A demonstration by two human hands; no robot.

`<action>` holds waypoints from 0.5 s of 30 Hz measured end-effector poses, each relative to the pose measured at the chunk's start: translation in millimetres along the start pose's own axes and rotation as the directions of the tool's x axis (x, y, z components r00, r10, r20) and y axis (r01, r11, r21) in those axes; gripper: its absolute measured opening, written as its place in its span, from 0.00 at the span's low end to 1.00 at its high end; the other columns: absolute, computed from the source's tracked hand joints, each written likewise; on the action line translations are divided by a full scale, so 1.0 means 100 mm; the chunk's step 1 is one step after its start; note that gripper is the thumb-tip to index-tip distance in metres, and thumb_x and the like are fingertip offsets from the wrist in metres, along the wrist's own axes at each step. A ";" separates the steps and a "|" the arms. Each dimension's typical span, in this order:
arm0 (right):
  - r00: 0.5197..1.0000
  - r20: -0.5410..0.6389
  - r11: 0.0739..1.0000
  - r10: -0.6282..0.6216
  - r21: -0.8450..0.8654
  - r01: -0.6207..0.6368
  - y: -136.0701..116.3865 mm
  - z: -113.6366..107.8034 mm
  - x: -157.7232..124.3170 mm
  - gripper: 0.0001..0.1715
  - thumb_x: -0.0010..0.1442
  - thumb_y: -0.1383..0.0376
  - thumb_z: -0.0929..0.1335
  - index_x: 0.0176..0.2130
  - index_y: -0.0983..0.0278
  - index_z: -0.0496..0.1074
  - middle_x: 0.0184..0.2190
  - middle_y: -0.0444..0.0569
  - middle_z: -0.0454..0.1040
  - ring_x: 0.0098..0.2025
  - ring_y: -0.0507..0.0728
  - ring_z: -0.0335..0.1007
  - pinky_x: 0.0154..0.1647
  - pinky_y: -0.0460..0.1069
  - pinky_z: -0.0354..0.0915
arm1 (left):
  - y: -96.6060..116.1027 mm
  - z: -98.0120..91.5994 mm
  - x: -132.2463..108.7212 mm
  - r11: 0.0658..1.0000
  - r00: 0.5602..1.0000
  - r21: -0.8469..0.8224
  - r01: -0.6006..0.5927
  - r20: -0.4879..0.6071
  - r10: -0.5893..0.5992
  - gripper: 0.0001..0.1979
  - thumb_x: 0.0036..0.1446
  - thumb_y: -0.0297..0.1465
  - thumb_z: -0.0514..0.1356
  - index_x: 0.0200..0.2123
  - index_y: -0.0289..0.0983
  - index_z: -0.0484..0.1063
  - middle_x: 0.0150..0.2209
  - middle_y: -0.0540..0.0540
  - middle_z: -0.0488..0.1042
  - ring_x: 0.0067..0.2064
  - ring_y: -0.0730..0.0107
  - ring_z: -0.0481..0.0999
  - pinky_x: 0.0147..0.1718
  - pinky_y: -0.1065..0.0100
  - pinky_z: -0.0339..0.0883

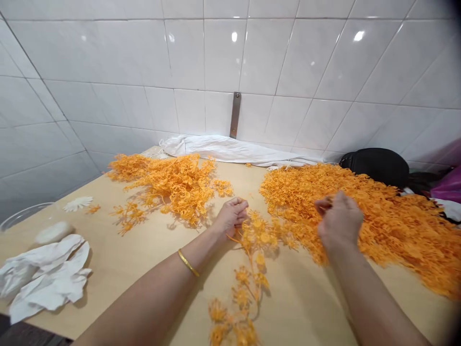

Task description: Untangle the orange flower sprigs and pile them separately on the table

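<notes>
My left hand (234,216) is closed in a pinch around the stem of an orange plastic flower spray (260,235). The spray's thin branches and small flowers trail toward me across the wooden table (295,298). My right hand (340,221) hovers at the near edge of a big heap of loose orange flowers (382,221), slightly blurred. Its fingers are pinched together, and what lies between them is hidden. Left of my left hand lies a bunch of orange flower sprays (173,185). A gold bangle (188,263) circles my left wrist.
White crumpled cloth (54,278) and a white rounded object (54,233) lie at the left. Near them are a white flower piece (78,203) and a clear rim (25,211). White fabric (230,149) runs along the tiled wall; a black case (376,166) sits behind the heap.
</notes>
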State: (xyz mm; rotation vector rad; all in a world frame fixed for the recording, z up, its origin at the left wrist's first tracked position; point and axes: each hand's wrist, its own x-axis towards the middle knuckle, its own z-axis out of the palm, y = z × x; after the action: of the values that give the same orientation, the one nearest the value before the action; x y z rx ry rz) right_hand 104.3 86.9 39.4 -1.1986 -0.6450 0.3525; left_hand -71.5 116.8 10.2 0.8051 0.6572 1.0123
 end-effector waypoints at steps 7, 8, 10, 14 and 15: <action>0.895 0.366 0.753 -0.255 -0.505 0.421 -0.07 -0.30 0.13 0.12 0.51 0.59 0.62 0.21 0.63 0.62 0.19 0.44 0.62 0.24 0.53 0.59 0.31 0.52 0.59 | 0.08 -0.15 0.04 0.987 0.994 -0.131 0.093 -0.050 -0.101 0.06 0.52 0.30 0.53 0.25 0.35 0.60 0.19 0.50 0.66 0.19 0.76 0.67 0.19 0.75 0.60; 0.857 0.427 0.652 -0.288 -0.568 0.502 -0.06 -0.30 0.11 0.06 0.50 0.62 0.63 0.26 0.63 0.65 0.24 0.46 0.65 0.29 0.56 0.62 0.33 0.53 0.59 | 0.08 -0.16 0.04 0.986 0.994 -0.141 0.088 -0.055 -0.097 0.06 0.52 0.30 0.53 0.26 0.35 0.60 0.19 0.49 0.66 0.20 0.75 0.68 0.20 0.74 0.61; 0.784 0.521 0.528 -0.337 -0.586 0.615 -0.06 -0.27 0.06 0.10 0.49 0.66 0.62 0.35 0.63 0.66 0.33 0.51 0.68 0.37 0.59 0.63 0.38 0.54 0.59 | 0.09 -0.19 0.05 0.982 0.995 -0.167 0.084 -0.037 -0.092 0.06 0.52 0.30 0.53 0.25 0.35 0.60 0.19 0.50 0.65 0.19 0.77 0.67 0.19 0.75 0.60; 0.649 0.728 0.566 -0.220 -0.447 0.693 -0.08 -0.17 -0.07 0.11 0.55 0.62 0.60 0.33 0.63 0.68 0.34 0.51 0.70 0.40 0.58 0.63 0.42 0.53 0.59 | 0.12 -0.22 0.05 0.986 0.995 -0.142 0.092 0.048 -0.086 0.07 0.52 0.32 0.52 0.24 0.35 0.60 0.14 0.56 0.57 0.11 0.84 0.51 0.12 0.79 0.46; 0.605 0.780 0.591 -0.162 -0.414 0.692 -0.07 -0.15 -0.12 0.12 0.55 0.60 0.60 0.34 0.63 0.69 0.35 0.51 0.70 0.41 0.58 0.63 0.42 0.53 0.59 | 0.12 -0.22 0.05 0.988 0.995 -0.127 0.085 0.061 -0.078 0.08 0.52 0.32 0.52 0.24 0.35 0.60 0.13 0.56 0.55 0.11 0.85 0.48 0.12 0.79 0.43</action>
State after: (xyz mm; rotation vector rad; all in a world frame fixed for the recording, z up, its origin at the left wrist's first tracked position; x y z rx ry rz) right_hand 104.4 66.5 39.8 -1.5388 -1.8610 0.0550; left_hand -93.0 131.4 7.4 0.6848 0.5659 0.9448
